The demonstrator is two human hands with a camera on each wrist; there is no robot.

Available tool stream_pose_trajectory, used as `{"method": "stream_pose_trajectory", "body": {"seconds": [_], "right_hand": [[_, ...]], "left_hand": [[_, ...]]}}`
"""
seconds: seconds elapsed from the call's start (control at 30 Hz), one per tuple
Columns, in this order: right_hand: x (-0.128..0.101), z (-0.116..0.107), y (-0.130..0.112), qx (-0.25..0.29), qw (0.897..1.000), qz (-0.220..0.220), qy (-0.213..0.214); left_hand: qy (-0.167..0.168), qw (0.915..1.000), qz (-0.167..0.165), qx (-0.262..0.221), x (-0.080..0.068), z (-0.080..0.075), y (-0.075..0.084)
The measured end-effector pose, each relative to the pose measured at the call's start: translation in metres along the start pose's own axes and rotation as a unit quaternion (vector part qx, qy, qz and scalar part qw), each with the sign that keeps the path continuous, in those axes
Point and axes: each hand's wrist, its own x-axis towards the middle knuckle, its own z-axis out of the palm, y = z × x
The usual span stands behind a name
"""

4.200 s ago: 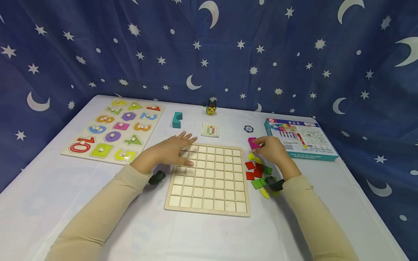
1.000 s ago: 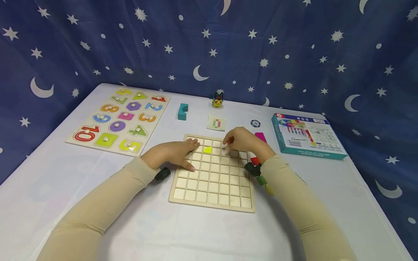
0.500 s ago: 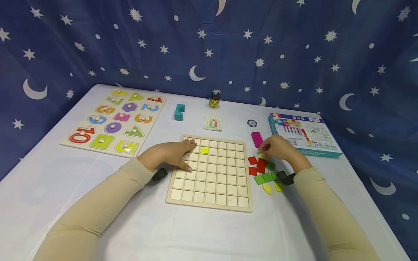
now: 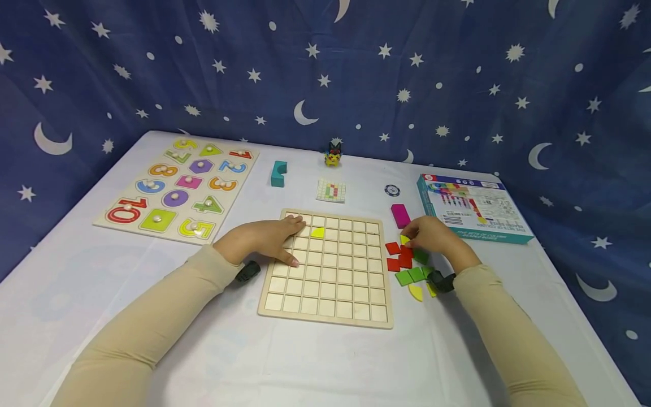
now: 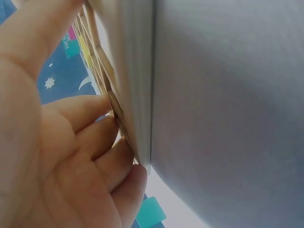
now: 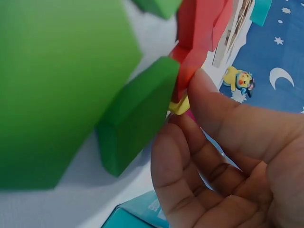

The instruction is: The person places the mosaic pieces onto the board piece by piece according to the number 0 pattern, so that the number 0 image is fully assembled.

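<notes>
A wooden grid board (image 4: pixel 328 291) lies mid-table, with one yellow quarter-circle tile (image 4: pixel 317 232) in a cell near its far left. My left hand (image 4: pixel 261 237) rests on the board's left side, fingers stretched over the cells; in the left wrist view its fingertips (image 5: pixel 138 172) lie at the board's edge. Right of the board, my right hand (image 4: pixel 432 233) pinches a second yellow tile (image 4: pixel 404 239) between thumb and curled fingers. Red tiles (image 4: pixel 393 264) and green tiles (image 4: pixel 404 277) lie beside and below it. The right wrist view shows that yellow tile (image 6: pixel 179 105) between the fingertips, mostly hidden.
A number puzzle (image 4: pixel 178 195) lies at the left. Behind the board are a teal block (image 4: pixel 277 174), a patterned grid card (image 4: pixel 331 190), a small figurine (image 4: pixel 333 155) and a chip (image 4: pixel 392 190). A magenta block (image 4: pixel 400 216) and a flat box (image 4: pixel 475 208) stand right.
A yellow tile has come into a board cell. My right hand has gone from over the board back to the tile pile at the right. My left hand has settled on the board.
</notes>
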Motion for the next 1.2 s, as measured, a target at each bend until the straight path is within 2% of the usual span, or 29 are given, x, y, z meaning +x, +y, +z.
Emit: {"method": "stream_pose_trajectory", "body": {"seconds": [0.43, 0.57, 1.0, 1.2], "right_hand": [[0.001, -0.013, -0.017, 0.003, 1.0, -0.021, 0.013], [0.006, -0.014, -0.028, 0.021, 0.999, -0.031, 0.007], [0.03, 0.003, -0.07, 0.097, 0.993, -0.065, -0.02], [0.039, 0.012, -0.089, 0.103, 0.992, -0.065, -0.043]], "left_hand": [[-0.003, 1.0, -0.005, -0.004, 0.0, 0.0, 0.001], [-0.003, 1.0, -0.004, -0.002, -0.001, 0.0, 0.001], [-0.009, 0.9999, -0.013, 0.001, 0.001, 0.001, -0.001], [-0.009, 0.9999, -0.01, 0.004, 0.001, 0.001, -0.002]]}}
